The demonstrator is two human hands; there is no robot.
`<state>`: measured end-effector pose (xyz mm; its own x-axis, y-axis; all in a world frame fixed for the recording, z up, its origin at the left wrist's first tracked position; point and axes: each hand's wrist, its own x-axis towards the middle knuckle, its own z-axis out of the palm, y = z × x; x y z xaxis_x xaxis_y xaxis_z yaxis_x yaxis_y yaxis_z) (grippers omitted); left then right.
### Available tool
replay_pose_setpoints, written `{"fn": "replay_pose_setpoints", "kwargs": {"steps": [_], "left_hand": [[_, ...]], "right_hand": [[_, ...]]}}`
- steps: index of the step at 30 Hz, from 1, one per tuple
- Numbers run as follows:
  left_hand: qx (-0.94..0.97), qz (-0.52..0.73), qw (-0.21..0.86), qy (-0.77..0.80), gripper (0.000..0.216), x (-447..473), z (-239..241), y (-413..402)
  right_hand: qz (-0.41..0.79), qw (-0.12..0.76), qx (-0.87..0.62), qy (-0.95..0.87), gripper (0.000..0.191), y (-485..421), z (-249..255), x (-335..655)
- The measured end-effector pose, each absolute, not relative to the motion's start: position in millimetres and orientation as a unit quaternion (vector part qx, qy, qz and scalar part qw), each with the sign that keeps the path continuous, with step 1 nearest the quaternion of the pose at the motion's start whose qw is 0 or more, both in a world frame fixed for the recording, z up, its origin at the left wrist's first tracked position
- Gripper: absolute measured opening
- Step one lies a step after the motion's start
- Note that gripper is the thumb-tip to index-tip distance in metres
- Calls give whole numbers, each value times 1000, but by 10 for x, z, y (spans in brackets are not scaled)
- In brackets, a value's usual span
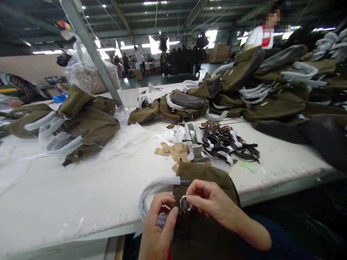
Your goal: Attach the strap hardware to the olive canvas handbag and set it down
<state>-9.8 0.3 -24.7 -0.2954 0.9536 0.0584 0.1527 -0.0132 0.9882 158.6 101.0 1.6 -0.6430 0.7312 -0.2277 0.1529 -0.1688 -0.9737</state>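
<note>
An olive fabric bag [206, 171] with a grey-wrapped handle [146, 195] lies over the table's front edge, its lower part hanging towards me. My right hand [207, 200] pinches a silvery metal ring [185, 204] between thumb and forefinger, over the bag. Just left of the ring is my left hand [159, 220], with a small gap between its thumb tip and bent forefinger. Its other fingers are partly hidden, and nothing shows in its grasp. Small metal parts by the ring are too fine to make out.
Beyond the bag lie coiled black straps [217, 144], a white tape dispenser [193, 133], brown card pieces [177, 151] and a green slip [248, 166]. Olive bags are heaped left [89, 119] and right [279, 104]. A metal post [92, 54] rises at left. A person [260, 38] stands behind the right heap.
</note>
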Motion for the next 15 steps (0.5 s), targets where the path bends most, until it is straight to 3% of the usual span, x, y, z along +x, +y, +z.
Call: {"fn": "replay_pose_setpoints", "kwargs": {"steps": [8,15], "left_hand": [[614,509,158,582,24,-6,-228,51],[757,369,18,539,18,-76,-179,46]], "right_hand": [[698,224,-354,-580,31,945,2,1560],[731,241,-367,-523,36,931,-120,1586]]}}
